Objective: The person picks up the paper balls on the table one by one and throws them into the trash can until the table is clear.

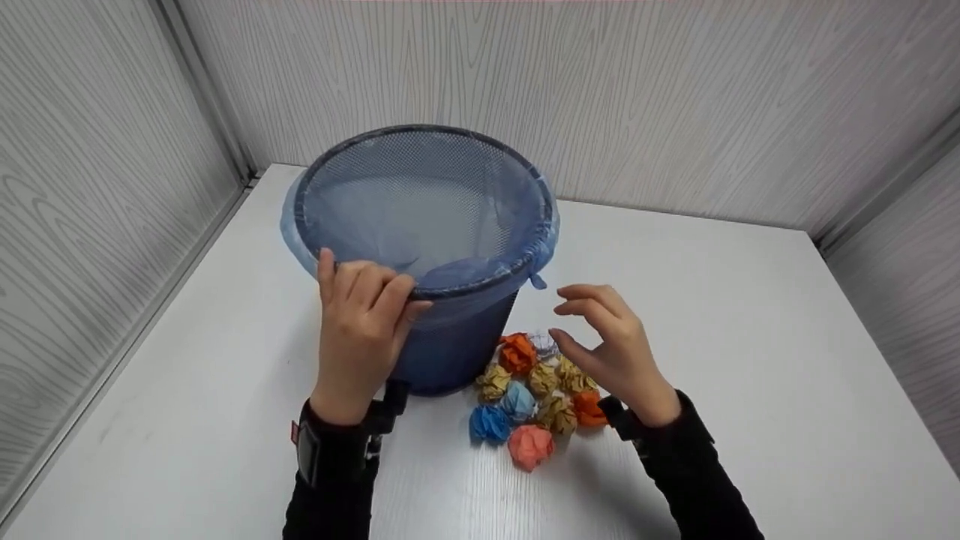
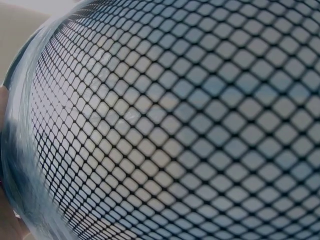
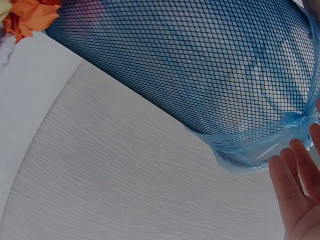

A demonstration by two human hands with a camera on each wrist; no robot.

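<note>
A dark mesh wastebasket (image 1: pixel 454 352) stands on the table, lined with a thin blue plastic bag (image 1: pixel 420 259) folded over its rim. My left hand (image 1: pixel 360 322) grips the near rim, fingers over the top and thumb below. In the left wrist view the mesh fills most of the picture, and only a sliver of that hand shows at the left edge. My right hand (image 1: pixel 619 341) hovers to the right of the rim, holding nothing, its fingers loosely bent and thumb apart. Near its fingers sits a small knot (image 3: pixel 294 119) in the bag.
Several crumpled paper balls lie right of the wastebasket's base, among them an orange one (image 1: pixel 517 354), a blue one (image 1: pixel 490 424) and a pink one (image 1: pixel 531 448). White wood-grain panels (image 1: pixel 600 97) enclose the white table (image 1: pixel 720 315) at the back and sides.
</note>
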